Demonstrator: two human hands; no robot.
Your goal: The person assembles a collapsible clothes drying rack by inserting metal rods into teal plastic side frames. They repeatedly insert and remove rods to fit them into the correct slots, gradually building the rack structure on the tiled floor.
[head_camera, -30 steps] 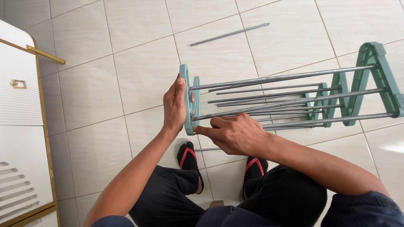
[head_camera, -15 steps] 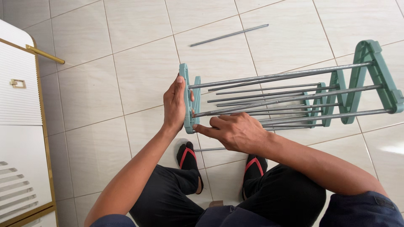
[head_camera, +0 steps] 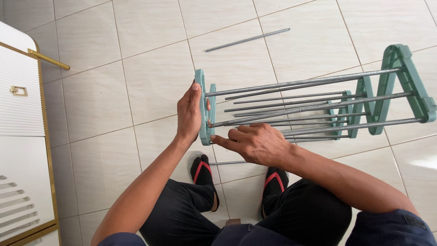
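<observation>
A half-built rack lies on its side on the tiled floor: a teal plastic end piece (head_camera: 200,86) at the near end, several grey metal rods (head_camera: 300,83) running right to zigzag teal end frames (head_camera: 400,77). My left hand (head_camera: 189,114) presses flat against the outer face of the near end piece, holding it upright. My right hand (head_camera: 255,142) grips the lower rods just behind that piece, index finger pointing at its bottom edge.
A loose grey rod (head_camera: 248,39) lies on the tiles farther away. Another rod (head_camera: 227,162) pokes out under my right hand. A white cabinet with gold trim (head_camera: 22,114) stands at the left. My feet in black sandals (head_camera: 202,171) are below the rack.
Almost nothing differs; my right hand has shifted slightly along the lower rods while my left hand stays pressed on the end piece.
</observation>
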